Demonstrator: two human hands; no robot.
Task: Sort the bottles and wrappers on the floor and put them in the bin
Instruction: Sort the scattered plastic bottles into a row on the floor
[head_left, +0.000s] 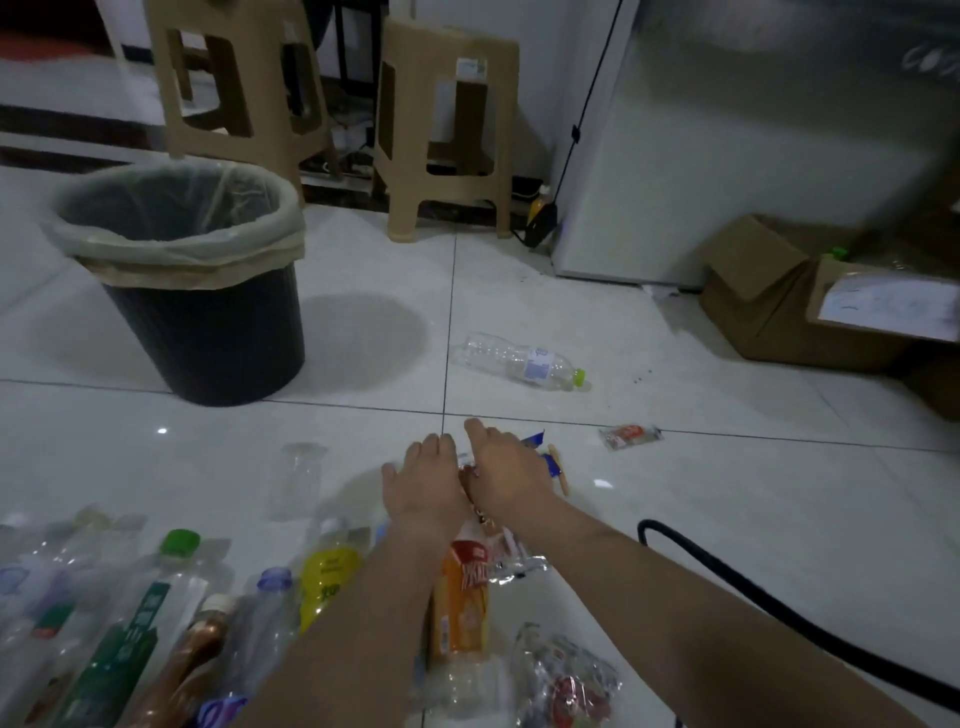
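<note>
My left hand (426, 480) and my right hand (506, 470) reach forward side by side, palms down, over a small heap of wrappers (550, 460) on the tiled floor; whether either grips one is hidden. Below my arms lie an orange wrapper (462, 597) and crumpled clear wrappers (566, 675). Several plastic bottles (156, 613) stand grouped at the lower left. A clear bottle with a green cap (519, 361) lies alone further out. A small red wrapper (628, 435) lies to the right. The black bin (208, 332) with a clear liner stands at the left.
Two beige plastic stools (447, 130) stand behind the bin. A white appliance (727, 156) and open cardboard boxes (810, 306) fill the right. A black cable (779, 613) curves across the floor at the lower right.
</note>
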